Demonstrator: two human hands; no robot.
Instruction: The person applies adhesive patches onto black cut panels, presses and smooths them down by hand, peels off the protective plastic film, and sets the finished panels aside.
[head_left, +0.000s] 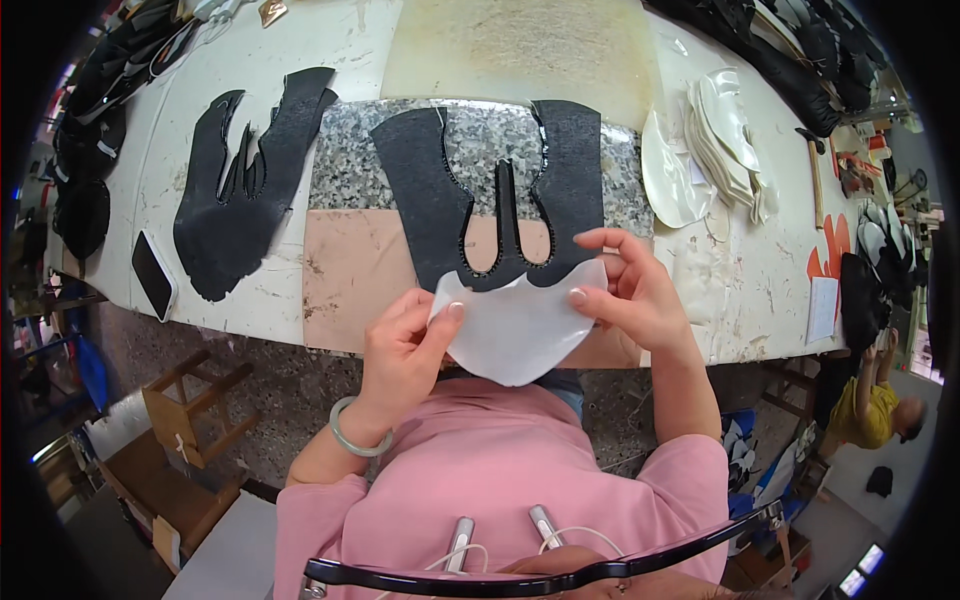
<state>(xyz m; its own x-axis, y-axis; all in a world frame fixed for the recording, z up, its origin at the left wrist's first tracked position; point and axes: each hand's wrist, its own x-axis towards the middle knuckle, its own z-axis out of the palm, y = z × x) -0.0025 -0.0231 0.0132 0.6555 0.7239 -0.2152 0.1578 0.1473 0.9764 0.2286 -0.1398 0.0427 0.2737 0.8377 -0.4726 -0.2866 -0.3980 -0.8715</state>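
Note:
Between both hands I hold a thin, translucent white curved sheet [515,330] with a notched upper edge. My left hand [405,345] pinches its left corner between thumb and fingers. My right hand [635,290] grips the right corner, thumb on top, index finger raised. The sheet overlaps the lower part of a black shoe-upper piece [425,190], which lies flat with its two wide arms and narrow centre strip pointing away from me. That piece rests across a speckled stone slab [345,150] and a tan board [345,260].
A second black upper piece [235,235] and a phone [153,275] lie at the left. White curved sheets [720,140] are stacked at the right, near a hammer [815,175]. A wooden stool [185,405] stands below the table's left edge. Another person [870,405] is at far right.

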